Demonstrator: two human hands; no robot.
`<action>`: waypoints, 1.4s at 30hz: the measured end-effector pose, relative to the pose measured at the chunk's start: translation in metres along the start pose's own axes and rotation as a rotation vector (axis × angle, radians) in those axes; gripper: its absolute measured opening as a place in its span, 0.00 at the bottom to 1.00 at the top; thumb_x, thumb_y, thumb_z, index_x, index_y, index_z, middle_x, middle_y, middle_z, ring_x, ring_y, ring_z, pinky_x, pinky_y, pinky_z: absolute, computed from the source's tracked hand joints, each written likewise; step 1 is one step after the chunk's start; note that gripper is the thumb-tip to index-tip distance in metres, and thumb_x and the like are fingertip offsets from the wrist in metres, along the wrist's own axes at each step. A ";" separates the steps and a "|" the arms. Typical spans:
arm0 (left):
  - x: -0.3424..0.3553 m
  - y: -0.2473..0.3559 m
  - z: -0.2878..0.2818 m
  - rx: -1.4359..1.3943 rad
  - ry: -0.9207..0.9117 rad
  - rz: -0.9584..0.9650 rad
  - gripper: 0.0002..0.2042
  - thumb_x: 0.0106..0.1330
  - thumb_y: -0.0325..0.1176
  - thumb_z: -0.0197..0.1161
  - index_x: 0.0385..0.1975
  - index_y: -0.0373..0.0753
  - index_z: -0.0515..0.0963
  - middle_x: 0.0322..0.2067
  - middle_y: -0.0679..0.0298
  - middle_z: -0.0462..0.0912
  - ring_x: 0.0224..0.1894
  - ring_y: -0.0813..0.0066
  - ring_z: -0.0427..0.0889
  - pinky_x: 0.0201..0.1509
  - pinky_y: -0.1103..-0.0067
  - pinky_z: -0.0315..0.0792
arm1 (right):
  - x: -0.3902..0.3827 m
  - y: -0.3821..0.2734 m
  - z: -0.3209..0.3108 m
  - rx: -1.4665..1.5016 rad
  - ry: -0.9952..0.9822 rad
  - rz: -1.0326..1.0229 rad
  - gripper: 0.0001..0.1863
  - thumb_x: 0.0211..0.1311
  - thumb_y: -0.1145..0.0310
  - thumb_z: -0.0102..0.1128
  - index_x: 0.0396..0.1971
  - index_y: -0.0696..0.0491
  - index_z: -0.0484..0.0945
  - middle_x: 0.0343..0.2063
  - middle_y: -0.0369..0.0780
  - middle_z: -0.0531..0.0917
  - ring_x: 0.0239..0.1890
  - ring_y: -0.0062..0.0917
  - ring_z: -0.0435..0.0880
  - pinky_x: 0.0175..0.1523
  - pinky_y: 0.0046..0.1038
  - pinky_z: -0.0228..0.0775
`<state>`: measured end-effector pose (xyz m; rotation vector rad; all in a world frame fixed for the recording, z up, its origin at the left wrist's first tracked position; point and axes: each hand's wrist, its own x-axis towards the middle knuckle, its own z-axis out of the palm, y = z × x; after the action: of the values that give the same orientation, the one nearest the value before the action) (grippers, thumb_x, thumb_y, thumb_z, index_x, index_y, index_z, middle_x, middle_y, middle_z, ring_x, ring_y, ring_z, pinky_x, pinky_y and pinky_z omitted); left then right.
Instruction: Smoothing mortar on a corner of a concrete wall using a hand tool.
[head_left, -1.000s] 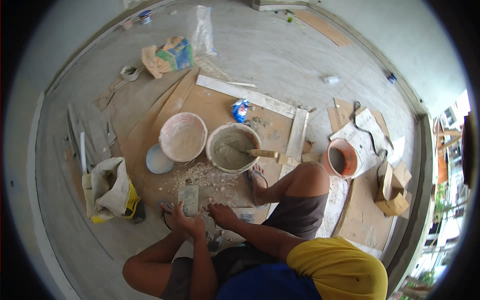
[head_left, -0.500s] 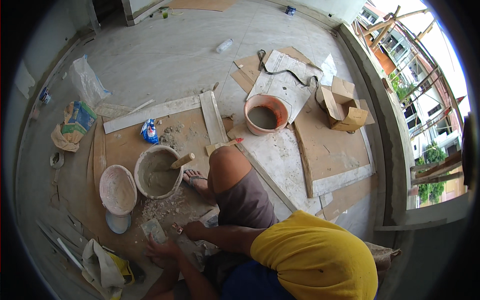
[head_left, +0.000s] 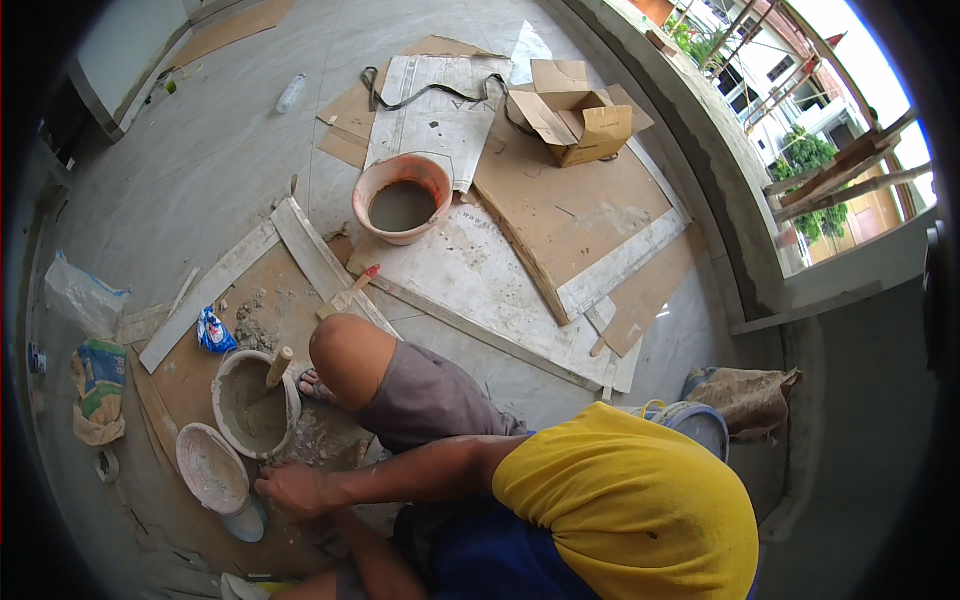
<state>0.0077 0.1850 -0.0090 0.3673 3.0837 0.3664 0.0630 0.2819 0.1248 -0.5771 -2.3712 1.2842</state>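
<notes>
I squat on a dusty floor in a yellow shirt, one bare knee (head_left: 345, 360) raised. My right hand (head_left: 290, 488) reaches across low to the floor rubble, just below a grey mortar-filled bucket (head_left: 232, 420) and beside a white bucket (head_left: 210, 468). Its fingers curl downward and what they hold is hidden. My left forearm (head_left: 365, 560) comes up from the bottom edge; its hand is tucked under the right one and mostly hidden. A wooden tool handle (head_left: 279, 366) sticks out of the mortar bucket.
An orange bucket (head_left: 402, 195) of grey mix stands ahead on cardboard sheets, a red-handled trowel (head_left: 352, 288) nearer me. Long tile strips (head_left: 312, 250), a blue packet (head_left: 213, 330), an open cardboard box (head_left: 578, 122), bags at left (head_left: 98, 392), a sack (head_left: 745, 395) and a balcony ledge (head_left: 700, 170) surround me.
My head has turned right, so the buckets slid to the lower left and the balcony came into view. The small tile between my hands no longer shows.
</notes>
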 end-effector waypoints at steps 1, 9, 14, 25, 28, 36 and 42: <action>0.009 0.010 0.002 -0.014 -0.018 0.028 0.28 0.51 0.47 0.69 0.54 0.48 0.75 0.60 0.58 0.69 0.60 0.53 0.67 0.59 0.52 0.58 | 0.011 -0.006 -0.013 0.041 0.003 0.001 0.16 0.48 0.66 0.60 0.37 0.57 0.75 0.37 0.48 0.78 0.44 0.43 0.79 0.51 0.42 0.67; 0.058 0.084 0.029 -0.095 -0.163 0.161 0.28 0.52 0.47 0.68 0.54 0.47 0.75 0.61 0.58 0.68 0.60 0.54 0.67 0.60 0.53 0.58 | 0.051 -0.025 -0.179 -0.175 0.245 -0.205 0.17 0.47 0.63 0.65 0.35 0.58 0.77 0.31 0.47 0.80 0.40 0.42 0.81 0.52 0.41 0.64; 0.087 0.043 0.037 -0.134 -0.252 0.178 0.28 0.53 0.47 0.68 0.54 0.46 0.74 0.61 0.58 0.68 0.60 0.54 0.67 0.60 0.54 0.58 | 0.056 0.027 -0.196 -0.571 -0.466 0.241 0.21 0.48 0.57 0.67 0.41 0.52 0.82 0.45 0.44 0.82 0.49 0.40 0.80 0.52 0.45 0.69; 0.104 0.105 0.055 -0.244 -0.388 0.112 0.28 0.54 0.46 0.67 0.55 0.44 0.74 0.61 0.57 0.68 0.60 0.55 0.66 0.61 0.55 0.58 | 0.053 0.026 -0.181 -0.350 -0.373 0.057 0.22 0.48 0.53 0.67 0.40 0.52 0.83 0.40 0.44 0.85 0.47 0.39 0.83 0.50 0.39 0.74; 0.107 0.149 0.067 -0.284 -0.424 0.087 0.28 0.54 0.46 0.67 0.55 0.44 0.74 0.61 0.57 0.68 0.60 0.56 0.66 0.61 0.56 0.58 | 0.052 0.027 -0.181 -0.331 -0.368 0.042 0.23 0.49 0.51 0.67 0.40 0.52 0.84 0.40 0.45 0.85 0.47 0.40 0.83 0.50 0.39 0.74; 0.136 0.128 0.063 -0.401 -0.491 0.000 0.28 0.55 0.46 0.66 0.55 0.42 0.73 0.61 0.56 0.67 0.60 0.56 0.66 0.61 0.57 0.59 | 0.067 0.033 -0.173 -0.319 -0.375 -0.016 0.22 0.50 0.51 0.66 0.38 0.53 0.84 0.38 0.48 0.85 0.46 0.42 0.83 0.50 0.39 0.74; 0.125 0.007 0.024 -0.511 -0.517 -0.079 0.28 0.56 0.46 0.66 0.56 0.41 0.73 0.62 0.56 0.67 0.60 0.57 0.66 0.62 0.58 0.59 | 0.055 0.030 -0.183 -0.276 -0.331 -0.018 0.23 0.50 0.51 0.67 0.37 0.55 0.84 0.37 0.49 0.85 0.45 0.43 0.83 0.49 0.40 0.74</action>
<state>-0.1110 0.2263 -0.0293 0.2652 2.3861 0.8694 0.1152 0.4524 0.2000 -0.4458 -2.8488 1.1230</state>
